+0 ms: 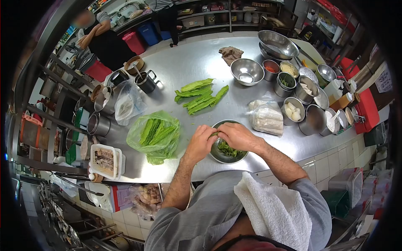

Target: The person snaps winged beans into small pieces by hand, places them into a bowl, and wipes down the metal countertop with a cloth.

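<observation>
My left hand (202, 141) and my right hand (235, 136) meet over a steel bowl (230, 160), fingers closed together on a piece of green winged bean (215, 134). Most of that piece is hidden by the fingers. Small torn green pieces (227, 149) lie inside the bowl. Beyond my hands, several whole winged beans (206, 101) with frilled edges rest in a loose pile on the steel table (176, 67). More pods (154, 132) sit in an open, light green plastic bag (172, 125) to the left of my left hand.
On the right stand a bagged white bundle (266, 117), an empty steel bowl (247, 72), a wok (278, 44) and several ingredient pots (293, 111). At left are a dark mug (145, 83), a clear bag (128, 104) and a white basket (107, 161). A person (102, 37) stands across the table.
</observation>
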A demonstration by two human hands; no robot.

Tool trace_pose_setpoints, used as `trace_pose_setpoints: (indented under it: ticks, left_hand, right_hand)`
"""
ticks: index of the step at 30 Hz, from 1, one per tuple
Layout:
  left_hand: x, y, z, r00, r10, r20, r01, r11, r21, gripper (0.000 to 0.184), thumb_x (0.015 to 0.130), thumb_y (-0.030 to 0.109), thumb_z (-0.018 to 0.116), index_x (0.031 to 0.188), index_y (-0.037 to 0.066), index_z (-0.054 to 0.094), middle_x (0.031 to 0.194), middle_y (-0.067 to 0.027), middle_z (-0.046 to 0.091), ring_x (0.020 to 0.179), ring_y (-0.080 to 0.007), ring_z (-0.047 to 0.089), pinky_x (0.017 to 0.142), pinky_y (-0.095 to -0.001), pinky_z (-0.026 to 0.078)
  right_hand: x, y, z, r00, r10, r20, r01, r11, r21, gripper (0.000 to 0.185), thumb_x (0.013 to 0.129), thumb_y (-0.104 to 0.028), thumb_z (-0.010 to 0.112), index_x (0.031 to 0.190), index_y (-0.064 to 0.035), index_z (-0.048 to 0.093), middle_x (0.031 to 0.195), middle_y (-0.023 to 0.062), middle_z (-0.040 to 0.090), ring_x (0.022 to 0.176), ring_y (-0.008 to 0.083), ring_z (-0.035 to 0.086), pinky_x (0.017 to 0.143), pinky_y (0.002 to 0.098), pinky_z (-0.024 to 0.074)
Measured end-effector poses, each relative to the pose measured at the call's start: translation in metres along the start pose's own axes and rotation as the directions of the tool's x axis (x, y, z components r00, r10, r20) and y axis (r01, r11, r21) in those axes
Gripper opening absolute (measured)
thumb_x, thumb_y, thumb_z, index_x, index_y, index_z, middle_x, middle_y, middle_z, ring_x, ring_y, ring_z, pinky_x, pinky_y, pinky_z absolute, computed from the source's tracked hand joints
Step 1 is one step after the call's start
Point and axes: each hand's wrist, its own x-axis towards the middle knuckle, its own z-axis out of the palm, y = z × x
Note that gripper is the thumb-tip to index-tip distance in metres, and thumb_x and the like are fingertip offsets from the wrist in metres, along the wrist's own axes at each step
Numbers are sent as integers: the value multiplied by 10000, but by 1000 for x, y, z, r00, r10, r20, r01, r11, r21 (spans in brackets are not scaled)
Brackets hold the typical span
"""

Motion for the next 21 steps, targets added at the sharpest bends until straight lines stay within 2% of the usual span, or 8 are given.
trace_pose_setpoints:
  ticks: [6,8,12,15,17,18,20,21]
  left_hand:
    - [-1,-3,5,998,66,26,-68,991,118,169,798,86,636,949,18,602,896,-120,554,877,-310,523,759,-391,444]
    - [-3,-2,5,997,67,49,-72,992,107,156,784,84,641,921,16,612,854,-114,564,849,-312,530,738,-391,448]
    - [-8,2,5,999,24,29,-25,999,28,136,787,92,645,893,8,629,826,-108,587,826,-306,544,733,-379,451]
    - [-10,8,5,996,-36,-86,27,995,-97,138,787,69,666,901,-9,654,797,-105,603,748,-241,575,664,-327,456]
    - [-9,13,5,981,-119,-151,90,979,-184,141,790,65,675,909,-11,666,793,-96,610,725,-184,579,644,-286,454]
    - [-8,15,7,981,-121,-151,92,978,-185,141,790,65,675,909,-11,666,793,-96,610,725,-184,579,644,-286,454]
    - [-6,17,10,963,-153,-223,96,964,-248,141,810,57,666,923,-26,660,808,-76,614,741,-153,572,663,-264,453]
    - [-6,15,13,963,-151,-222,94,964,-248,141,810,57,666,923,-26,660,808,-76,614,741,-153,572,663,-264,453]
  right_hand:
    - [1,8,-3,971,108,212,-81,988,-133,188,885,-173,527,895,5,588,856,188,618,834,386,591,745,476,460]
    - [2,10,-5,959,83,271,-91,996,17,174,886,-154,522,862,4,591,842,181,619,827,378,593,741,479,454]
    - [-2,21,5,975,-52,214,28,993,117,174,884,-158,534,855,2,596,832,181,613,800,364,588,723,451,457]
    - [-9,17,13,998,-43,48,25,945,325,205,898,-175,551,839,16,595,760,126,602,701,271,588,643,383,458]
    - [-13,9,18,977,204,64,-193,713,674,227,924,-197,551,840,9,595,694,39,556,619,135,532,566,285,429]
    - [-15,10,24,977,204,65,-194,713,674,227,924,-197,551,840,9,595,694,39,556,619,135,532,566,285,429]
    - [-16,14,38,949,310,54,-189,424,885,238,944,-206,535,830,-6,598,684,-12,531,604,51,482,535,228,398]
    - [-15,10,37,949,312,52,-188,425,885,238,944,-206,535,830,-6,598,684,-12,531,604,51,482,535,228,398]
